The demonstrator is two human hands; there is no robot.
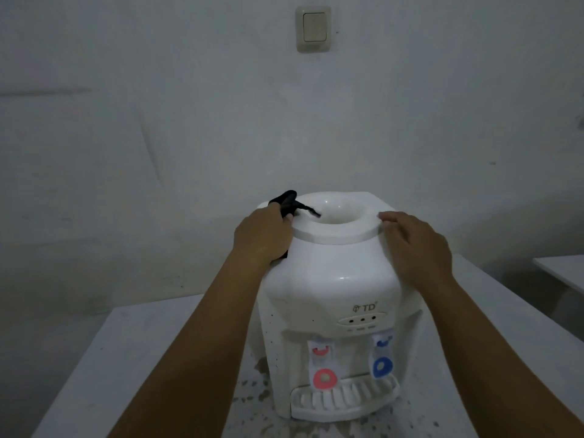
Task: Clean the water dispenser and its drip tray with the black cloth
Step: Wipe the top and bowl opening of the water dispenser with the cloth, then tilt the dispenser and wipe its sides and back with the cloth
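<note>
A white tabletop water dispenser (331, 279) stands on a white table (126, 358), with a round open collar on top, a red tap and a blue tap on the front. Its slotted drip tray (343, 401) sits at the base, below the taps. My left hand (264, 237) grips the black cloth (289, 203) against the dispenser's top left shoulder, beside the collar; part of the cloth hangs over the collar's rim. My right hand (417, 245) rests on the top right shoulder, fingertips touching the collar's edge.
The table carries dark specks and stains around the dispenser's base. A grey wall with a light switch (313, 28) rises right behind. Another white surface (562, 273) shows at the right edge.
</note>
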